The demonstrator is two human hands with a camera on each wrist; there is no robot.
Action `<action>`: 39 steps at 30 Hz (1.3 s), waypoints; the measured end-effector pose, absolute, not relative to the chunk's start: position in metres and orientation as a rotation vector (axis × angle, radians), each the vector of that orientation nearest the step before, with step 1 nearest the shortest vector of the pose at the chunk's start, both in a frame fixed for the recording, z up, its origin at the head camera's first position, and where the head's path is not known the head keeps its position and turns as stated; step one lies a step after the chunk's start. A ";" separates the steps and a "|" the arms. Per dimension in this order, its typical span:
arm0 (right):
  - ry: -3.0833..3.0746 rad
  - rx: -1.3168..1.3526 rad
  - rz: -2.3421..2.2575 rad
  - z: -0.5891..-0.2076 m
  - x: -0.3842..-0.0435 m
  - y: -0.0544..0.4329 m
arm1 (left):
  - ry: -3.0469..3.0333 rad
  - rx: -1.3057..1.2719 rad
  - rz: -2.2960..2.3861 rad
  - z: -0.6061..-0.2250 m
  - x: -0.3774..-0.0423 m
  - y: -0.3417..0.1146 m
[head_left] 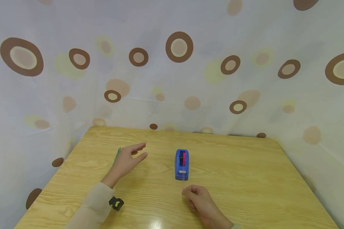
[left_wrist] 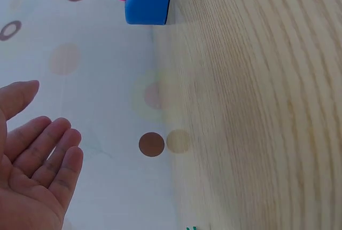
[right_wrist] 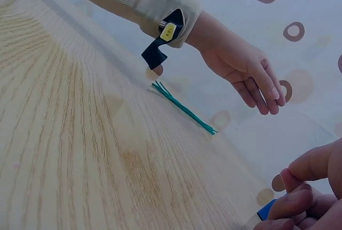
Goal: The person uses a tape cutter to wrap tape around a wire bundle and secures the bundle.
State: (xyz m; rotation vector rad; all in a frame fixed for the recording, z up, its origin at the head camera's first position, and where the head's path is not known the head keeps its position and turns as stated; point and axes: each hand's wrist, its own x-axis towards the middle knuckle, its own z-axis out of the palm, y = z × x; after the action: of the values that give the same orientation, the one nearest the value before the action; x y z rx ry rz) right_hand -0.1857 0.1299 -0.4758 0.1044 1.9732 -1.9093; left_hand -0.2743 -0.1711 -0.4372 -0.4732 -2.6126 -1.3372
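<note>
A blue tape dispenser (head_left: 177,165) with a pink roll (head_left: 184,159) stands near the middle of the wooden table. A faint pinkish strip of tape (head_left: 183,178) runs from its front edge toward my right hand (head_left: 199,202), whose thumb and index finger pinch the end. My left hand (head_left: 127,161) hovers left of the dispenser, fingers relaxed and apart, holding nothing; its bare palm shows in the left wrist view. Beneath and behind it lies a bundle of thin green strands (right_wrist: 184,107), partly hidden by the hand in the head view.
The wooden table (head_left: 246,171) reaches back to a pale curtain (head_left: 206,28) with brown and beige circles, which also hangs at both sides. A black strap mount (head_left: 116,203) sits on the left wrist.
</note>
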 end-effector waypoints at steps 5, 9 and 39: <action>1.985 0.122 -1.894 -0.474 -0.186 0.130 | -2.604 -0.439 -1.280 -0.438 -0.270 -0.183; 1.981 0.135 -1.893 -0.474 -0.185 0.129 | -2.598 -0.414 -1.265 -0.441 -0.267 -0.192; 2.012 0.175 -1.878 -0.471 -0.184 0.130 | -2.692 -0.123 -1.208 -0.456 -0.245 -0.248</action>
State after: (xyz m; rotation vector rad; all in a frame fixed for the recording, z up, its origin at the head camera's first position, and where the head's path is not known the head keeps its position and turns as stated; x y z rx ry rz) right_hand -0.1845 0.1302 -0.4712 0.1752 2.0118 -1.8784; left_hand -0.2449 -0.2482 -0.4555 -0.1234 -2.6916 -1.2081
